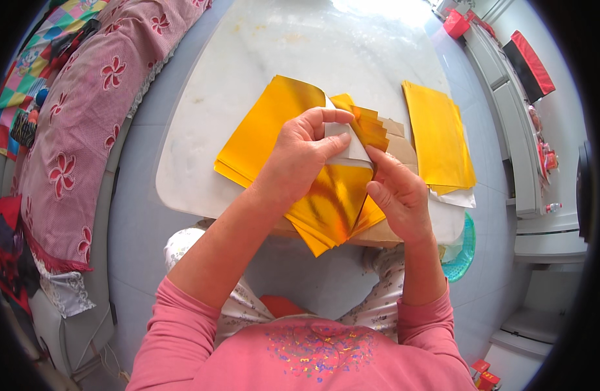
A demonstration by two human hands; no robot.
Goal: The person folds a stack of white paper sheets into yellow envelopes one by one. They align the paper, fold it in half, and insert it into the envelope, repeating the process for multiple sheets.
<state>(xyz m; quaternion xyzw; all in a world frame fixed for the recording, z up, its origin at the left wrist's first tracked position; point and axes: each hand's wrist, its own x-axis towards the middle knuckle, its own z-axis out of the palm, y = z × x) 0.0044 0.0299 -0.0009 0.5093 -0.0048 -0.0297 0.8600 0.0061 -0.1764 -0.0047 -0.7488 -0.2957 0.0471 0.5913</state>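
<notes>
Both hands are at a gold foil paper sheet (336, 195) whose far part is curled over, showing its white back. My left hand (310, 151) pinches the white part between thumb and forefinger. At the sheet's right edge, my right hand (400, 190) has thumb and fingertips on the paper. Under my left hand and forearm lies a stack of flat gold sheets (266, 132). More gold sheets with stepped edges (371, 122) fan out beyond my right fingers. Other gold corners poke out below, over the table's near edge. How many layers the right hand touches is hidden.
A pale marble-look table (222, 88) carries a piece of brown cardboard (400, 144) under the papers and another gold paper stack (434, 137) at the right. A green plastic basket (463, 254) is beside the table's near right corner. A sofa with a pink cover (85, 112) stands left.
</notes>
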